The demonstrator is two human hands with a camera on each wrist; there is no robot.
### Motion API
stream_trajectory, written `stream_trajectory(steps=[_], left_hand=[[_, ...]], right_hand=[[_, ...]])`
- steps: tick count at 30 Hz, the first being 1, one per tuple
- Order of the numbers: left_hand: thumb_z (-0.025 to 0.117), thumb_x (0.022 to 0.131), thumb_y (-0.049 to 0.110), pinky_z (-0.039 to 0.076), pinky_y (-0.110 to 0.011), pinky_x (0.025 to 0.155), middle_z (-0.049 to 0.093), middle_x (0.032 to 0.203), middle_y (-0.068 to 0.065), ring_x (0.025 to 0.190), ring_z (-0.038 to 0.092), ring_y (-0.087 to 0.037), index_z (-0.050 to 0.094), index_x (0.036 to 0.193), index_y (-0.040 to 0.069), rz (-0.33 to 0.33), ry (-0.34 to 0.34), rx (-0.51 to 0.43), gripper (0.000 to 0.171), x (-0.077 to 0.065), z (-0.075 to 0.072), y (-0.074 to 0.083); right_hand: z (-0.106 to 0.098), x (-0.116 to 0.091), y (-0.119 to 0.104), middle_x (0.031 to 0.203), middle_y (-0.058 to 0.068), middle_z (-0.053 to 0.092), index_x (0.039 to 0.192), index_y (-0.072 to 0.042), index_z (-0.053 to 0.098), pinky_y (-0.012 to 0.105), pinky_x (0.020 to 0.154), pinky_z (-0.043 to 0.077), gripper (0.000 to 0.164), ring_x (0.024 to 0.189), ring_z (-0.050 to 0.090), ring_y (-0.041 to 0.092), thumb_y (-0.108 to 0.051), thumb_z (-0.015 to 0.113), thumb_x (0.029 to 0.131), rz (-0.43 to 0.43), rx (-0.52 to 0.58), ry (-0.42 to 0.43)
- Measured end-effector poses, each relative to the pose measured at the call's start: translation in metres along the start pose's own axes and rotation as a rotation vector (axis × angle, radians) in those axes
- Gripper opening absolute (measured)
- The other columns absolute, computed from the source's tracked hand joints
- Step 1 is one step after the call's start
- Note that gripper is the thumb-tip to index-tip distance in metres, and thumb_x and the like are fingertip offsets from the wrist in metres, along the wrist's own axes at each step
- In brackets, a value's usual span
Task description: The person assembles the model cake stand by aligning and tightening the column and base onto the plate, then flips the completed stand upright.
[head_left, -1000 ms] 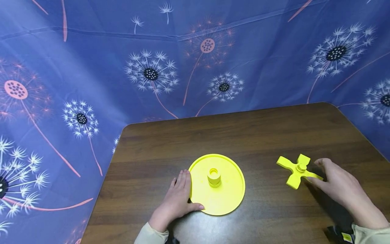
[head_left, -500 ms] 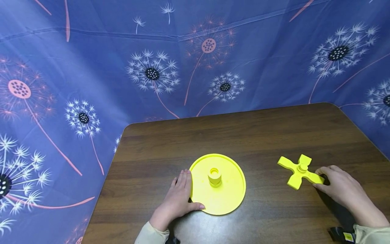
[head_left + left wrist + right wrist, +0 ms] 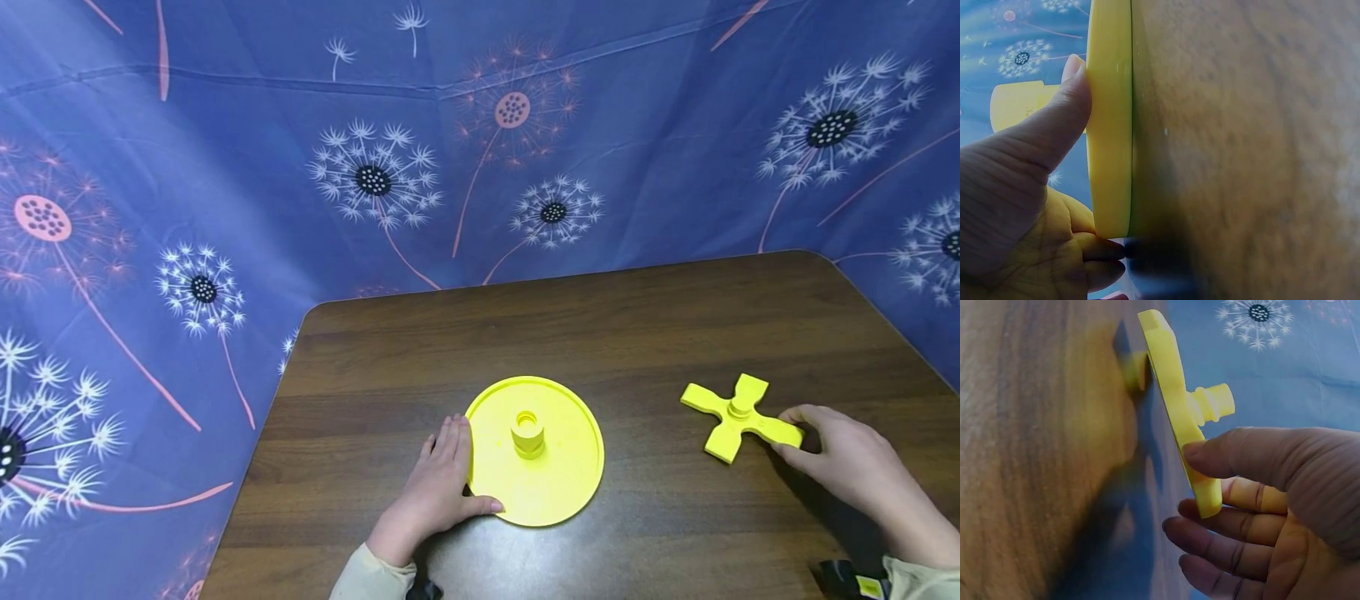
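A round yellow plate (image 3: pixel 562 475) with a low raised rim lies on the table. From its middle stands a short hollow post (image 3: pixel 528 433). My left hand (image 3: pixel 438 487) rests against the plate's near left edge, fingers straight along the side and thumb lying on the rim. Off to the right, my right hand (image 3: pixel 847 454) pinches one arm of a yellow cross-shaped piece (image 3: pixel 738 414) between thumb and fingers. A stubby peg (image 3: pixel 1213 403) sticks up from the cross's hub. In the right wrist view a gap shows between the cross and its shadow on the table.
The brown wooden table (image 3: pixel 390 367) has rounded far corners. Behind it and along the sides hangs a blue cloth (image 3: pixel 645 133) with a dandelion print. Bare wood lies between the plate and the cross.
My right hand has slid outward along the cross's arm and now pinches it near the tip. The cross has turned slightly. The left hand and plate stay put.
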State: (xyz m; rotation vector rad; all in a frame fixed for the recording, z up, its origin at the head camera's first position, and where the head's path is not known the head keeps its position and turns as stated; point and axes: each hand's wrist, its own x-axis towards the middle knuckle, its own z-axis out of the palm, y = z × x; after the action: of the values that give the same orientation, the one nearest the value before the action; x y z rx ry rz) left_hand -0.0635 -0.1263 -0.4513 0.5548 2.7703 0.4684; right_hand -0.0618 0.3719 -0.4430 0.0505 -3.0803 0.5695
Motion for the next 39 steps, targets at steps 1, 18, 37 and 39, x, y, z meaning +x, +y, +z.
stream_trajectory(steps=[1,18,37,39], left_hand=[[0.072,0.075,0.064,0.016,-0.057,0.114,0.012,0.159,-0.024,0.147,0.01,-0.038,0.013,0.153,-0.006,-0.001,0.001,-0.001,0.12,0.0,0.0,0.0],[0.074,0.075,0.061,0.021,-0.058,0.112,0.016,0.158,-0.026,0.146,0.014,-0.039,0.015,0.152,-0.008,0.014,0.021,-0.012,0.119,0.0,-0.001,0.0],[0.073,0.075,0.063,0.018,-0.058,0.113,0.013,0.159,-0.023,0.147,0.011,-0.037,0.013,0.153,-0.005,-0.001,0.011,-0.019,0.12,-0.001,0.002,-0.001],[0.073,0.075,0.063,0.018,-0.058,0.113,0.014,0.159,-0.023,0.147,0.011,-0.037,0.013,0.153,-0.005,-0.001,0.012,-0.018,0.12,-0.001,0.002,-0.001]], right_hand=[[-0.001,0.0,-0.001,0.082,0.019,0.064,0.106,0.004,0.061,0.04,0.051,0.038,0.04,0.063,0.053,0.027,-0.015,0.079,0.076,0.006,0.004,0.002],[-0.005,-0.008,-0.022,0.07,0.0,0.056,0.109,-0.002,0.062,0.024,0.045,0.031,0.037,0.055,0.041,0.0,-0.02,0.079,0.081,0.023,0.162,0.22],[-0.001,0.004,-0.047,0.092,-0.039,0.054,0.115,-0.004,0.067,0.003,0.061,0.042,0.039,0.074,0.053,-0.02,-0.005,0.08,0.079,-0.092,0.416,0.426],[-0.002,0.005,-0.052,0.094,-0.038,0.055,0.115,-0.004,0.067,0.002,0.063,0.042,0.04,0.078,0.053,-0.021,-0.002,0.08,0.078,-0.104,0.434,0.436]])
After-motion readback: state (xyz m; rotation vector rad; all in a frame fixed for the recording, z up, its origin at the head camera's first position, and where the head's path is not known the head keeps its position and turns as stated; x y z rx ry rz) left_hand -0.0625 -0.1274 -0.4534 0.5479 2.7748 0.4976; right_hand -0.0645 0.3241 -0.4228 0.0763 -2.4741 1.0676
